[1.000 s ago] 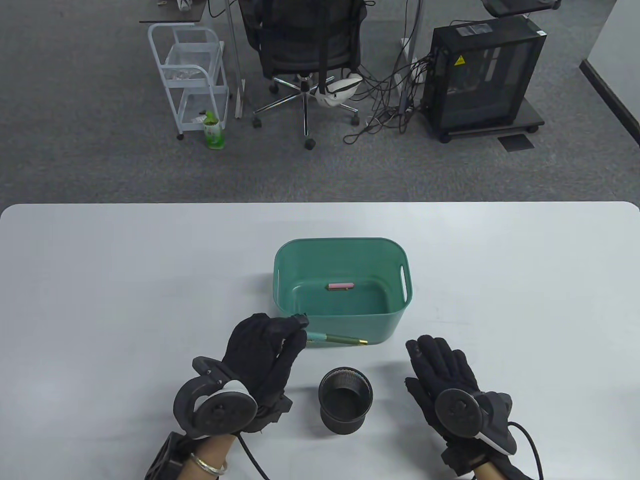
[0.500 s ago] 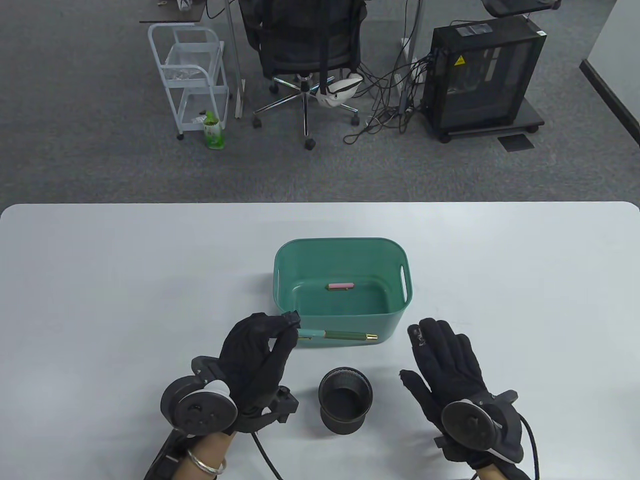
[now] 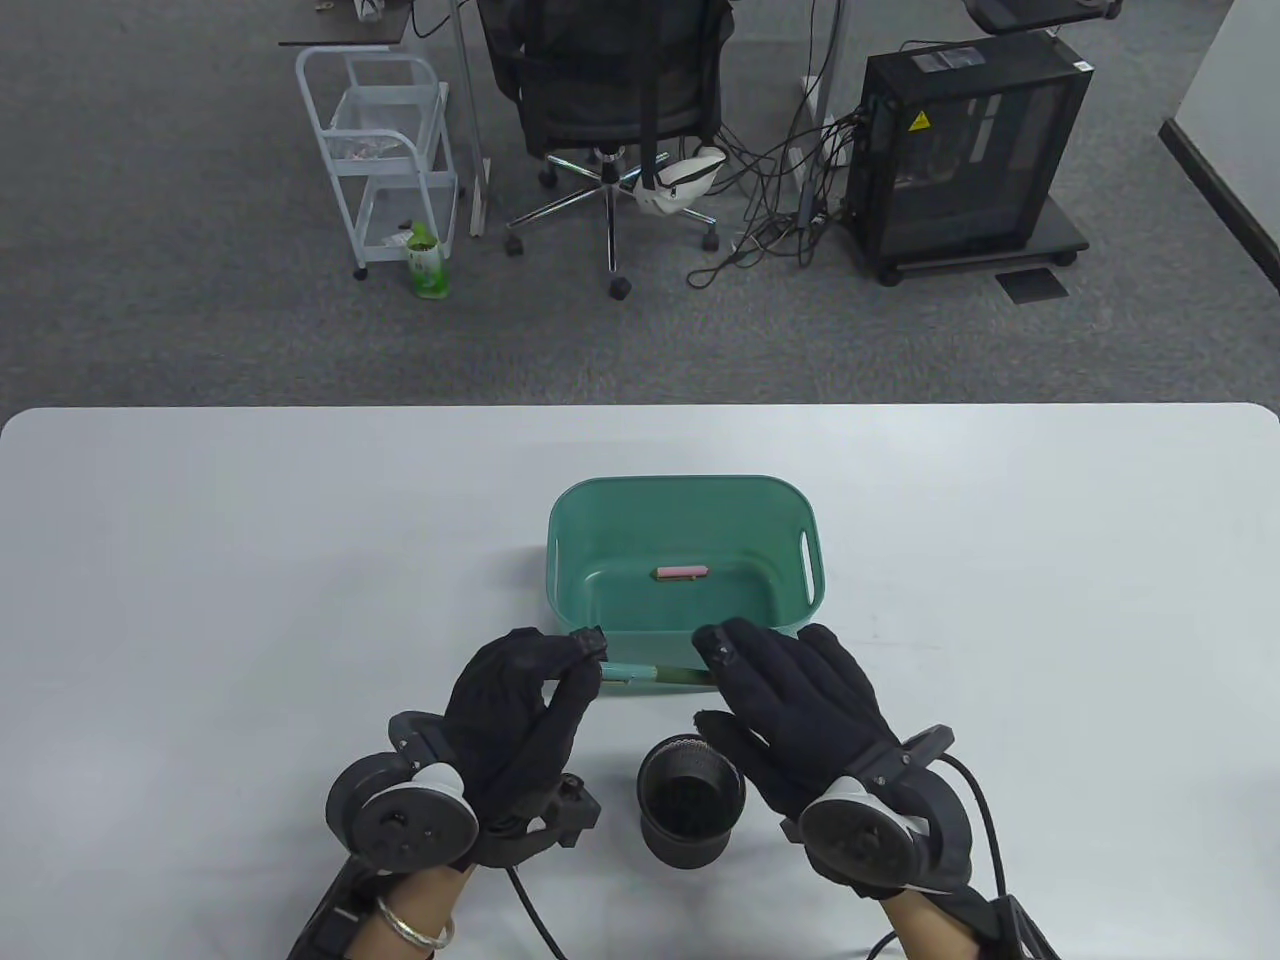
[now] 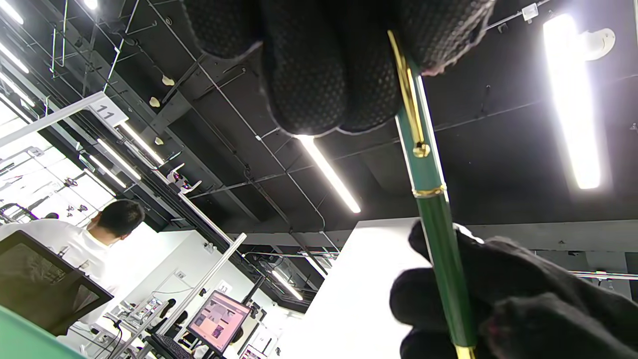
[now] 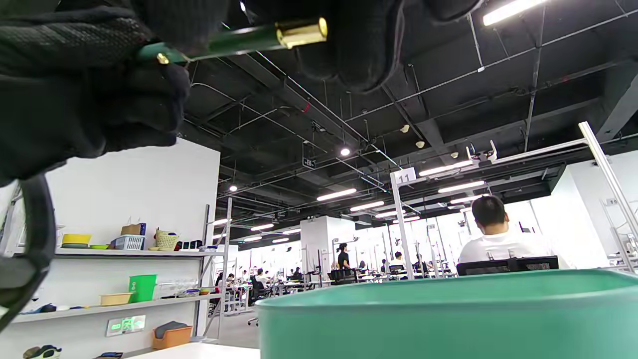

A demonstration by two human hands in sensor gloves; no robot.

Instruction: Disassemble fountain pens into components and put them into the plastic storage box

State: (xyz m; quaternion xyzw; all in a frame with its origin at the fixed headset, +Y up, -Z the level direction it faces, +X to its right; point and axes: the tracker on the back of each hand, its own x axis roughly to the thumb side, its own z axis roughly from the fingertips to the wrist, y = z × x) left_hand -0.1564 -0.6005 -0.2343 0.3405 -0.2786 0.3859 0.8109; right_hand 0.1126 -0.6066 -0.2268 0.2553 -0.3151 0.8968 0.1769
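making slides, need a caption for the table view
Both hands, left and right, grip a green pen before the green box.

Glossy green pen (image 4: 436, 219), gold metal clip (image 4: 409, 107).

A black cup (image 3: 692, 800) stands on the white table (image 3: 200, 600). Behind the table is a black chair (image 3: 610, 110), a white cart (image 3: 385, 150), a green bottle (image 3: 427, 262) on the floor and a big black computer (image 3: 965, 150).
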